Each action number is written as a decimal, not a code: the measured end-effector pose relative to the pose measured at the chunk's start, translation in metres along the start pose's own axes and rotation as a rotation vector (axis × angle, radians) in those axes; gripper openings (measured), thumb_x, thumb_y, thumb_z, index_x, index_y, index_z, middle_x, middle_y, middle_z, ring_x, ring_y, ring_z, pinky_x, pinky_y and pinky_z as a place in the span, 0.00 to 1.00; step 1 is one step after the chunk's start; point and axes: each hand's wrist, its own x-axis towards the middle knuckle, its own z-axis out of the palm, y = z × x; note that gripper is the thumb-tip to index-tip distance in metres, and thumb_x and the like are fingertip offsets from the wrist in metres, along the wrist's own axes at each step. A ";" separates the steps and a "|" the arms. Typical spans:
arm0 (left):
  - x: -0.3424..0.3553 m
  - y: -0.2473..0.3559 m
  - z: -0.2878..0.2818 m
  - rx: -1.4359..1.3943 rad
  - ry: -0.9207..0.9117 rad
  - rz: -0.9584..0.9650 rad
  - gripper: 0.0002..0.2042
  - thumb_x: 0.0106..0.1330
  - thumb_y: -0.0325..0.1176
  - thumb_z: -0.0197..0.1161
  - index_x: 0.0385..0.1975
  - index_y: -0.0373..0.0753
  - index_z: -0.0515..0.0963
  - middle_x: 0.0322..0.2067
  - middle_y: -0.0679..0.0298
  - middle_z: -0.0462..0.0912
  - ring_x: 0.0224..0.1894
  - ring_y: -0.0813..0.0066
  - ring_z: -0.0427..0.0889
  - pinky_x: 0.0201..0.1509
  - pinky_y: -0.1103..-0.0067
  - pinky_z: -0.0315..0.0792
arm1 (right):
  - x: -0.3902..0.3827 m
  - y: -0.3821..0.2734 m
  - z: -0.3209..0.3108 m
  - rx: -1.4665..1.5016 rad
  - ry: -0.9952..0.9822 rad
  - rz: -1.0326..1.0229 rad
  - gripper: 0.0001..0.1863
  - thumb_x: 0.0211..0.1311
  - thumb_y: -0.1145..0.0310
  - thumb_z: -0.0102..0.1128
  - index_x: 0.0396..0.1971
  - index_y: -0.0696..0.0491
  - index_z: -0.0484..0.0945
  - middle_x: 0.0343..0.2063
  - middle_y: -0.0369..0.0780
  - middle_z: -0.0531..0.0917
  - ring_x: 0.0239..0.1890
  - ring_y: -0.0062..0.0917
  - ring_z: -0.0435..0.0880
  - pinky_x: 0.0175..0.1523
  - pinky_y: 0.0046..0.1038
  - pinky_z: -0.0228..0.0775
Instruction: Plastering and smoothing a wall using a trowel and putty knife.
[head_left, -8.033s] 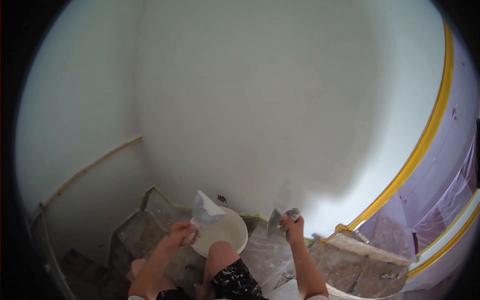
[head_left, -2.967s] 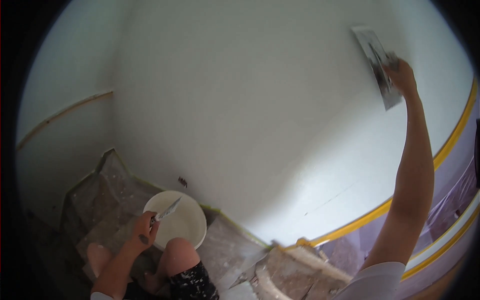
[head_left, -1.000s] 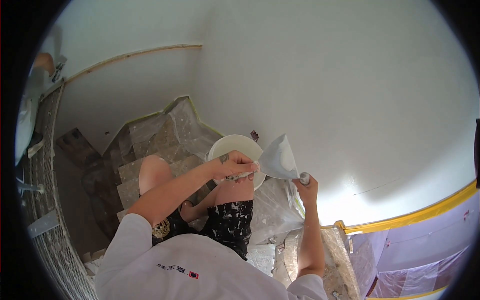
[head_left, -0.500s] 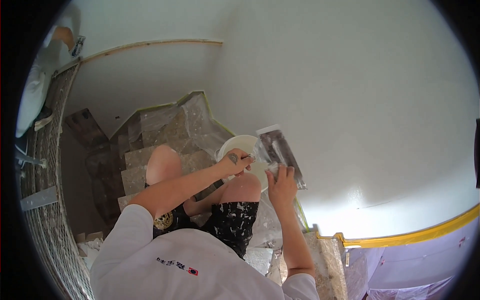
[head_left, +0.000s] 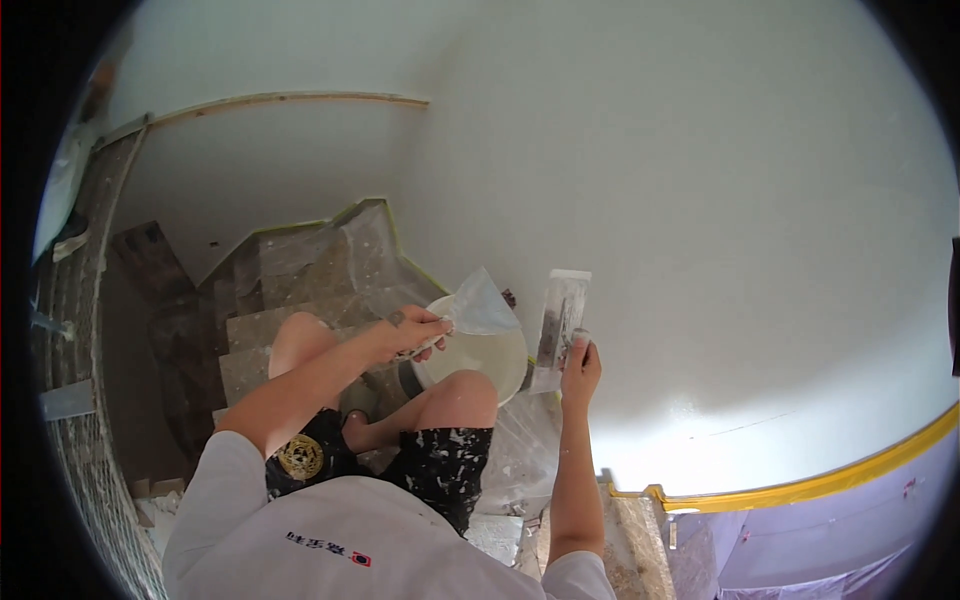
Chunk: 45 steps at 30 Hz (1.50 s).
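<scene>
My left hand (head_left: pixel 415 335) grips the handle of a wide putty knife (head_left: pixel 483 305), its blade angled up over the white bucket (head_left: pixel 470 365) in front of my knees. My right hand (head_left: pixel 580 370) is shut on the handle of a long rectangular steel trowel (head_left: pixel 558 305), held upright just right of the putty knife and near the bucket's right rim. The two blades are apart. The back of the trowel is streaked, and the bucket's far rim is partly hidden behind the putty knife.
Plastic-covered steps (head_left: pixel 255 335) descend at left, beside a mesh-sided platform (head_left: pixel 85 420) where another person's foot (head_left: pixel 70 240) shows. The white wall (head_left: pixel 700 220) rises ahead, with a wooden strip (head_left: pixel 280 97) at left and yellow tape (head_left: pixel 820 470) along its lower right edge.
The trowel has come down from high on the wall to the bucket. Since half a second ago it has separated from the putty knife and turned upright; the putty knife's blade now shows broad side up.
</scene>
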 end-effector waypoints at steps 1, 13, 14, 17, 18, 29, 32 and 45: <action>0.000 0.003 0.001 -0.053 -0.062 -0.004 0.14 0.68 0.40 0.56 0.39 0.34 0.78 0.26 0.64 0.79 0.18 0.80 0.73 0.19 0.82 0.67 | 0.004 -0.004 -0.012 -0.018 0.017 -0.003 0.23 0.67 0.47 0.48 0.43 0.54 0.74 0.32 0.41 0.81 0.24 0.28 0.78 0.28 0.28 0.72; 0.009 0.025 0.085 -0.095 -0.699 0.199 0.14 0.70 0.40 0.54 0.38 0.34 0.78 0.29 0.64 0.79 0.24 0.81 0.75 0.26 0.84 0.71 | 0.005 -0.050 -0.044 1.028 -0.224 0.205 0.29 0.69 0.47 0.42 0.56 0.57 0.68 0.46 0.41 0.79 0.48 0.30 0.78 0.52 0.33 0.72; 0.010 0.033 0.083 -0.092 -0.690 0.198 0.14 0.70 0.40 0.54 0.38 0.34 0.78 0.29 0.64 0.79 0.24 0.81 0.75 0.26 0.84 0.71 | 0.003 -0.048 -0.047 1.006 -0.165 0.173 0.29 0.69 0.47 0.42 0.56 0.57 0.68 0.46 0.41 0.79 0.48 0.30 0.78 0.52 0.33 0.72; 0.008 0.062 0.067 -0.425 -0.514 0.229 0.13 0.69 0.39 0.55 0.35 0.34 0.77 0.26 0.67 0.78 0.23 0.83 0.74 0.25 0.83 0.69 | -0.011 -0.046 -0.054 0.676 -0.309 0.166 0.23 0.68 0.51 0.49 0.42 0.59 0.76 0.23 0.38 0.79 0.22 0.20 0.77 0.27 0.21 0.71; 0.006 0.069 0.062 -0.374 -0.365 0.278 0.13 0.69 0.40 0.56 0.35 0.34 0.77 0.26 0.67 0.78 0.22 0.83 0.74 0.25 0.83 0.69 | -0.013 -0.047 -0.054 0.669 -0.315 0.160 0.23 0.68 0.51 0.49 0.42 0.59 0.76 0.23 0.38 0.79 0.22 0.20 0.77 0.27 0.21 0.71; -0.003 0.050 0.081 0.105 0.239 0.485 0.15 0.66 0.41 0.59 0.37 0.33 0.78 0.23 0.69 0.78 0.19 0.85 0.73 0.22 0.85 0.68 | -0.053 -0.090 -0.024 0.307 0.058 -0.059 0.13 0.60 0.62 0.63 0.33 0.58 0.75 0.22 0.35 0.77 0.23 0.19 0.73 0.29 0.22 0.66; -0.003 0.058 0.071 0.171 0.225 0.488 0.15 0.65 0.41 0.60 0.38 0.32 0.78 0.23 0.69 0.78 0.19 0.86 0.73 0.22 0.84 0.68 | -0.059 -0.097 -0.031 -0.144 0.163 -0.410 0.17 0.55 0.64 0.67 0.36 0.60 0.75 0.26 0.41 0.76 0.26 0.28 0.75 0.31 0.29 0.66; -0.011 0.071 0.062 0.177 0.202 0.476 0.16 0.64 0.43 0.61 0.36 0.33 0.80 0.19 0.70 0.75 0.19 0.86 0.71 0.22 0.84 0.67 | -0.056 -0.106 -0.049 -0.287 0.036 -0.494 0.21 0.51 0.64 0.69 0.41 0.61 0.75 0.32 0.45 0.75 0.31 0.38 0.76 0.35 0.33 0.68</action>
